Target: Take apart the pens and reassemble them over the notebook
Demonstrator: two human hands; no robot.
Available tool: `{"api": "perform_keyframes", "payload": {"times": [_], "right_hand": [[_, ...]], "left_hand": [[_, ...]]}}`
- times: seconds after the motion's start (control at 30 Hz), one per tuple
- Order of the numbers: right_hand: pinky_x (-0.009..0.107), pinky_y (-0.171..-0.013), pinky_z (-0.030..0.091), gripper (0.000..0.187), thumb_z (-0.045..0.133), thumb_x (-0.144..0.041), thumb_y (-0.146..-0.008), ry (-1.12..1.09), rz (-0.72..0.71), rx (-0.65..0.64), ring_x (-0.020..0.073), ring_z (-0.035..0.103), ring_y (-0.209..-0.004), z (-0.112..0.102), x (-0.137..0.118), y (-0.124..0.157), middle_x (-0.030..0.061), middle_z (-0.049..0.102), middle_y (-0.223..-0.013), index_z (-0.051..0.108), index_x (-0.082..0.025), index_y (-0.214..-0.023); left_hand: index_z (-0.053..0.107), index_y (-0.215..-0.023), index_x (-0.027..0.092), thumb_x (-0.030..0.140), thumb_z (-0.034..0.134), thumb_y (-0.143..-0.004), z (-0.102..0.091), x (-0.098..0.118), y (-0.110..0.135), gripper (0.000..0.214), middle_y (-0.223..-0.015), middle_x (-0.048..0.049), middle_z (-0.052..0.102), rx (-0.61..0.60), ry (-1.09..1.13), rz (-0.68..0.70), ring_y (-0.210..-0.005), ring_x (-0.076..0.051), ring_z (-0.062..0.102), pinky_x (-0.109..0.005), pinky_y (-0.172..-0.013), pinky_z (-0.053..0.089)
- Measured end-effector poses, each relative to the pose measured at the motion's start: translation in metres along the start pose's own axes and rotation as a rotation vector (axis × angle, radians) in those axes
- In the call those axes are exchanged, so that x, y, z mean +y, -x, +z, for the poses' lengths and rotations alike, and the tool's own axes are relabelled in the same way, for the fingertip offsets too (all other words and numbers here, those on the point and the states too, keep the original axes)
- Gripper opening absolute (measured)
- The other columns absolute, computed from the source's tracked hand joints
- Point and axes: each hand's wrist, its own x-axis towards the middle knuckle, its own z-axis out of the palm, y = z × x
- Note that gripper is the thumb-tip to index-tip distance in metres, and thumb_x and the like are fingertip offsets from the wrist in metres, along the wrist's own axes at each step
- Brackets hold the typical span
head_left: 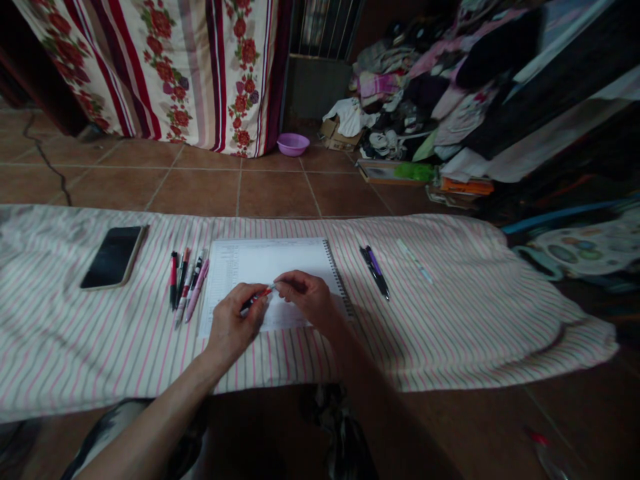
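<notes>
Above the open spiral notebook (285,257), my left hand (237,310) is closed around a pen (259,296) with a dark barrel and an orange-red section. My right hand (310,299) pinches the pen's pale right end between thumb and fingers. Whether that end is a cap or a tip is too small to tell. Left of the notebook lies a group of several pens (186,283), among them a pink one. To the right, a black pen and a purple pen (376,267) lie side by side. A pale, thin pen-like stick (415,260) rests farther right.
A smartphone (114,257) lies at the left on the striped cloth (450,313) covering the low table. Beyond are a tiled floor (200,187), a floral curtain (165,73), a purple basin (293,143) and a heap of clothes (425,93) at the right.
</notes>
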Motion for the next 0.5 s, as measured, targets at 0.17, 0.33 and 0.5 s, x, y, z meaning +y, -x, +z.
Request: {"api": "perform_keyframes", "payload": {"times": [0.17, 0.33, 0.5], "right_hand": [[0.020, -0.053, 0.040, 0.015, 0.063, -0.032, -0.069, 0.012, 0.011, 0.003, 0.0074, 0.048, -0.053, 0.0013, -0.0030, 0.0010, -0.0040, 0.055, -0.059, 0.063, -0.018, -0.074], [0.021, -0.054, 0.040, 0.015, 0.064, -0.033, -0.069, 0.008, 0.002, 0.010, 0.0078, 0.048, -0.054, 0.0026, -0.0038, 0.0009, -0.0039, 0.056, -0.059, 0.062, -0.018, -0.072], [0.021, -0.055, 0.041, 0.014, 0.064, -0.032, -0.069, 0.021, -0.006, 0.015, 0.0080, 0.049, -0.054, 0.0029, -0.0040, 0.0013, -0.0038, 0.056, -0.059, 0.063, -0.018, -0.071]], "left_hand": [[0.063, -0.092, 0.019, 0.029, 0.051, -0.083, -0.0009, 0.0004, 0.0004, 0.018, -0.084, -0.0029, 0.065, 0.000, -0.009, 0.005, -0.079, -0.015, 0.061, -0.027, -0.072, 0.048], [0.062, -0.091, 0.019, 0.028, 0.051, -0.082, -0.0014, 0.0008, 0.0004, 0.017, -0.083, -0.0022, 0.065, 0.013, -0.029, 0.012, -0.077, -0.014, 0.061, -0.027, -0.071, 0.049], [0.062, -0.091, 0.019, 0.028, 0.051, -0.083, -0.0011, 0.0005, 0.0004, 0.017, -0.082, -0.0023, 0.064, 0.008, -0.039, 0.027, -0.077, -0.014, 0.061, -0.027, -0.070, 0.049]]}}
